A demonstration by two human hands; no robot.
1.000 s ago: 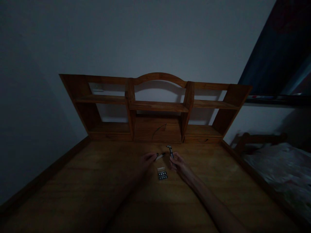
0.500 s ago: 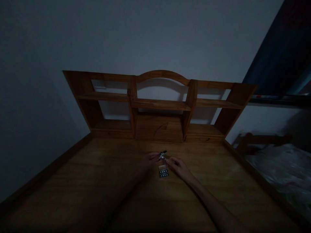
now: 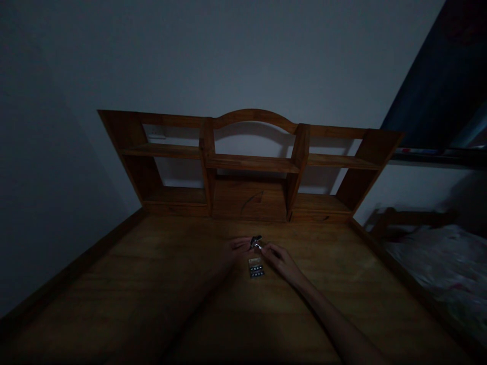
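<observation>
Metal glints between my 2 hands: the small metal tool that I held apart in 2 pieces 1 second ago now sits joined just behind the small dark pack. My left hand pinches its near end, my right hand closes fingertips on the other, so the joining looks underway. Behind the pack, the wooden shelf unit shows bare compartments. The pack's contents are too dim to tell on the tabletop.

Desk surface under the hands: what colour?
Warm brown wood grain on the desk surface, head view.
</observation>
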